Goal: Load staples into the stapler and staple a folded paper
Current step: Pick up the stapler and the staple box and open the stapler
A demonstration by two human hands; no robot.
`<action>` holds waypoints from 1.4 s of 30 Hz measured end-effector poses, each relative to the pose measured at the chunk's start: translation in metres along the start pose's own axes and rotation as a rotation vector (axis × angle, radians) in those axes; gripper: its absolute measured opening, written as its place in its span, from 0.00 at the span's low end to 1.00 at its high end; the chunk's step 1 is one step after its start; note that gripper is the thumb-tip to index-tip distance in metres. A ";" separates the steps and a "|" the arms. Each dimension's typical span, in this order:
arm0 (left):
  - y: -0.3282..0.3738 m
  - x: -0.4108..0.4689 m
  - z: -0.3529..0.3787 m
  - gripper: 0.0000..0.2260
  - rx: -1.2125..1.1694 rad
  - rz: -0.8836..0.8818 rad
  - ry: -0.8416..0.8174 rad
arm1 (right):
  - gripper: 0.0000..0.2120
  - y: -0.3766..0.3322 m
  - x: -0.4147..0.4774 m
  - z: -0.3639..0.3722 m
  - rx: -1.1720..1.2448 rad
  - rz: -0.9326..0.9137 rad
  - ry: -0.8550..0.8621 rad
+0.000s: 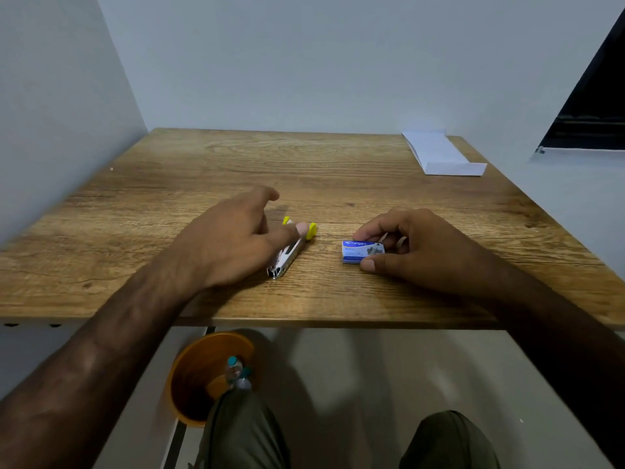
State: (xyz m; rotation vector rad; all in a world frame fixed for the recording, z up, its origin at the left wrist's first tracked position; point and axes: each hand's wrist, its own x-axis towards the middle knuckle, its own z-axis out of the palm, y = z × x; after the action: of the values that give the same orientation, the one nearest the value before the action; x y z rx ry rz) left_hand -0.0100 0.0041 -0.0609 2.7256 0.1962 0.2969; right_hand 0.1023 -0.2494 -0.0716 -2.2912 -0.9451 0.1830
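Flanking both hands — folded paper (443, 154) far right, bin (206, 377) below

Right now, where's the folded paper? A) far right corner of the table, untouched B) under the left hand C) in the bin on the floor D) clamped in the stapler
A: the folded paper lies at the table's far right corner, apart from both hands; the left hand is on the stapler and the right hand grips the staple box.
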 end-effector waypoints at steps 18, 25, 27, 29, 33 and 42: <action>0.009 0.003 0.009 0.15 0.035 -0.006 0.098 | 0.17 -0.013 0.017 -0.005 0.134 0.018 -0.002; 0.007 0.017 0.025 0.16 -0.472 0.064 0.264 | 0.10 -0.045 0.048 0.003 0.390 -0.053 -0.034; 0.008 0.020 0.028 0.17 -0.599 0.068 0.251 | 0.07 -0.049 0.054 0.007 0.434 -0.095 -0.007; 0.008 0.021 0.028 0.14 -0.688 0.092 0.221 | 0.05 -0.051 0.058 0.009 0.465 -0.138 0.006; 0.003 0.022 0.024 0.09 -0.842 0.108 0.166 | 0.08 -0.047 0.066 0.011 0.502 -0.174 0.006; 0.016 0.027 0.035 0.11 -0.879 0.018 0.259 | 0.11 -0.036 0.063 0.019 0.688 -0.179 0.060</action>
State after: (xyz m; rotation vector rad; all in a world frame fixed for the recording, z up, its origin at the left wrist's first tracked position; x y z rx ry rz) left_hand 0.0254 -0.0185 -0.0814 1.8171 0.0795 0.5796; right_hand 0.1205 -0.1776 -0.0576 -1.5672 -0.8787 0.3061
